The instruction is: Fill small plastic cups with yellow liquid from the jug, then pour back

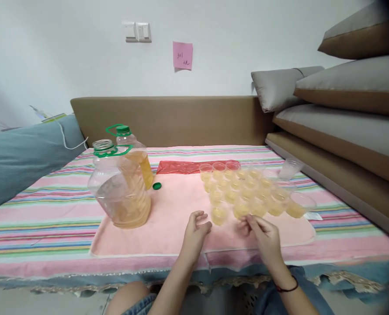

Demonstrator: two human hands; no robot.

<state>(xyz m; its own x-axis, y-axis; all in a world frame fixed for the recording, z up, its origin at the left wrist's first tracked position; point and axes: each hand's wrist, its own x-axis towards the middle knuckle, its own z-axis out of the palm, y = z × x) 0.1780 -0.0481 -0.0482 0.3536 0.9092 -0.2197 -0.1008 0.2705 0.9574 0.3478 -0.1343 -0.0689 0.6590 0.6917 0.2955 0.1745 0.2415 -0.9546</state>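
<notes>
Several clear plastic cups of pale yellow liquid stand close together in rows, one cup (218, 215) at the near left corner. Just left of that cup is my left hand (196, 232), its fingers curved and apart with nothing between them. My right hand (267, 240) is in front of the near row, fingertips close to another cup (241, 211). Its fingers are bent, somewhat blurred and look apart; I see nothing held, and whether they touch the cup is unclear. All of these cups rest on a pink mat (178, 210).
On the left stand an uncapped large bottle (124, 205) and a capped bottle (145, 168), both holding yellow liquid. A green cap (157, 186) lies beside them. Behind the cups is a red plastic bag (181, 167); a tilted plastic cup (290, 168) is at right, near stacked cushions (345, 122).
</notes>
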